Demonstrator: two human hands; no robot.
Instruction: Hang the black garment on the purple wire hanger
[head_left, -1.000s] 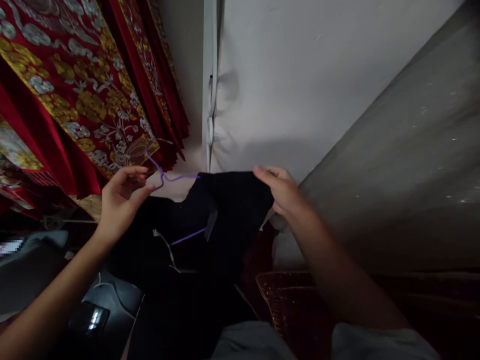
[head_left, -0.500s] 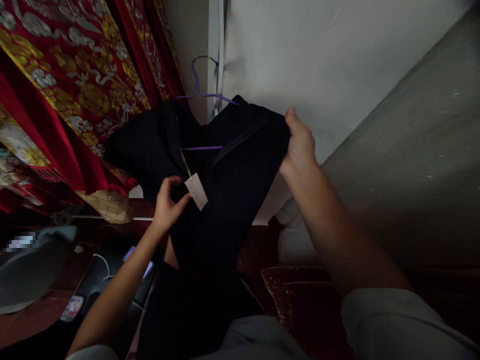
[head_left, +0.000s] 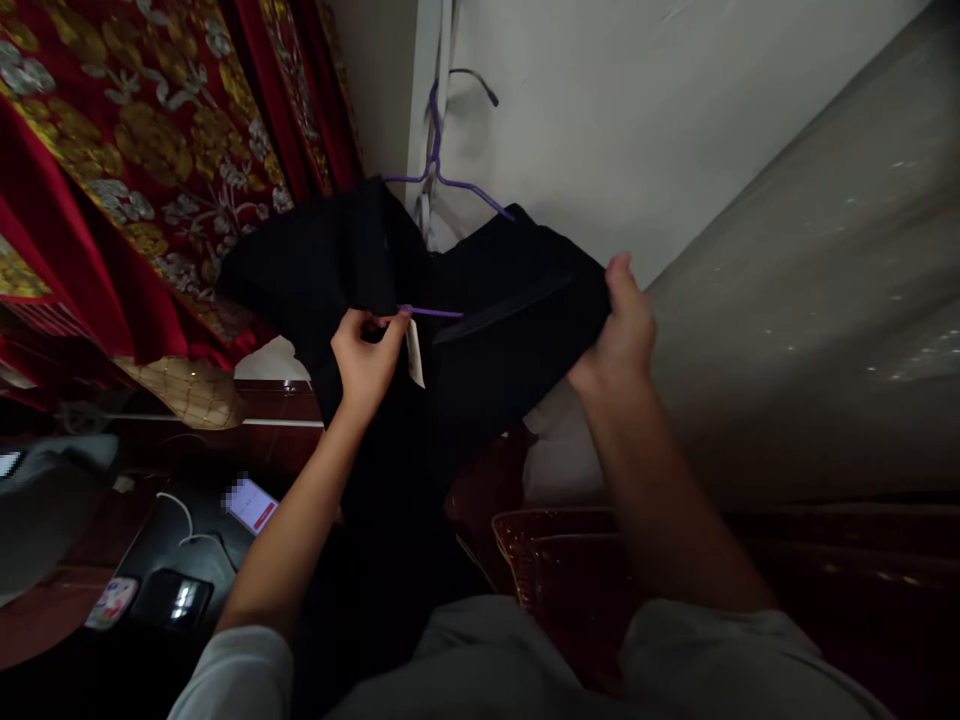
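A black garment [head_left: 480, 330] hangs on a purple wire hanger [head_left: 442, 170], held up in front of a white wall. My left hand [head_left: 367, 360] is closed, pinching the garment at the hanger's lower bar beside a white paper tag [head_left: 414, 352]. My right hand [head_left: 622, 330] is closed on the garment's right shoulder edge. The hanger's hook rises above the dark cloth near a white vertical strip on the wall.
Red curtains with gold and silver flower patterns [head_left: 135, 170] hang at the left. A grey cloth surface [head_left: 810, 330] slopes at the right. Below lie a red woven basket [head_left: 555, 560], a phone with a lit screen [head_left: 251, 503], a white cable [head_left: 184, 515] and dark items.
The garment and hanger have risen a little and swung right. My left hand moved up from the tag to the hanger's lower bar. My right hand shifted right along the shoulder.
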